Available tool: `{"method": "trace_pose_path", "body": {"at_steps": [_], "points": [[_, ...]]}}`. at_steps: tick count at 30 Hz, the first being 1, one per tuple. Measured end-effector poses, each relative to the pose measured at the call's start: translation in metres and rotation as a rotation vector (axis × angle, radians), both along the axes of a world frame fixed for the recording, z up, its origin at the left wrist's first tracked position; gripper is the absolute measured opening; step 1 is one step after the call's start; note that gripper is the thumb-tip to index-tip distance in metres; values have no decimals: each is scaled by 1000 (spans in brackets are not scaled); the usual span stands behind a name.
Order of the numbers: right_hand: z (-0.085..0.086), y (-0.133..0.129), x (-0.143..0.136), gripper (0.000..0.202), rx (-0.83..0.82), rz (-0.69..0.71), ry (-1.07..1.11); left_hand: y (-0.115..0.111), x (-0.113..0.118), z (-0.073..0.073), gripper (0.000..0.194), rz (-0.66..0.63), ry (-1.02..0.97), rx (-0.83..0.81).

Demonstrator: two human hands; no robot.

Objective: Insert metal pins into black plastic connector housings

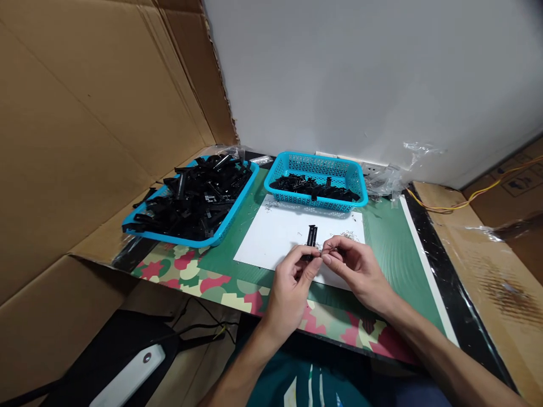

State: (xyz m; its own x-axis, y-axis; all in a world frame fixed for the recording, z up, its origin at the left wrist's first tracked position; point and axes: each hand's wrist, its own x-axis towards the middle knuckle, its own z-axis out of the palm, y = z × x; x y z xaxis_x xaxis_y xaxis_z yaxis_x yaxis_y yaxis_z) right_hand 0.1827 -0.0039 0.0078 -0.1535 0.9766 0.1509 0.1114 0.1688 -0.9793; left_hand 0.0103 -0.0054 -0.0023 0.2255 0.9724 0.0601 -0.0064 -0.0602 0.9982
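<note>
My left hand is closed on a slim black plastic part, which stands up between its fingers above a white sheet. Right beside it, my right hand has thumb and forefinger pinched together. Its fingertips meet those of the left hand at the lower end of the part. Whatever tiny piece is in the right pinch is too small to name. Small thin metal bits lie scattered on the sheet just behind the right hand.
A blue tray heaped with black plastic parts stands at the left. At the back is a blue perforated basket holding smaller black parts. Cardboard walls the left side; clear plastic wrap and a yellow cable lie at the right.
</note>
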Motion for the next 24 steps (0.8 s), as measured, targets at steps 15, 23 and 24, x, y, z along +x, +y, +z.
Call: {"method": "trace_pose_path", "body": {"at_steps": [15, 23, 24], "points": [[14, 2, 21, 17, 302, 73, -260, -2, -1, 1, 28, -113, 125, 10], [10, 5, 24, 9, 214, 73, -174, -2, 0, 4, 24, -95, 186, 39], [9, 6, 25, 9, 188, 71, -151, -2, 0, 5, 23, -99, 191, 48]]}}
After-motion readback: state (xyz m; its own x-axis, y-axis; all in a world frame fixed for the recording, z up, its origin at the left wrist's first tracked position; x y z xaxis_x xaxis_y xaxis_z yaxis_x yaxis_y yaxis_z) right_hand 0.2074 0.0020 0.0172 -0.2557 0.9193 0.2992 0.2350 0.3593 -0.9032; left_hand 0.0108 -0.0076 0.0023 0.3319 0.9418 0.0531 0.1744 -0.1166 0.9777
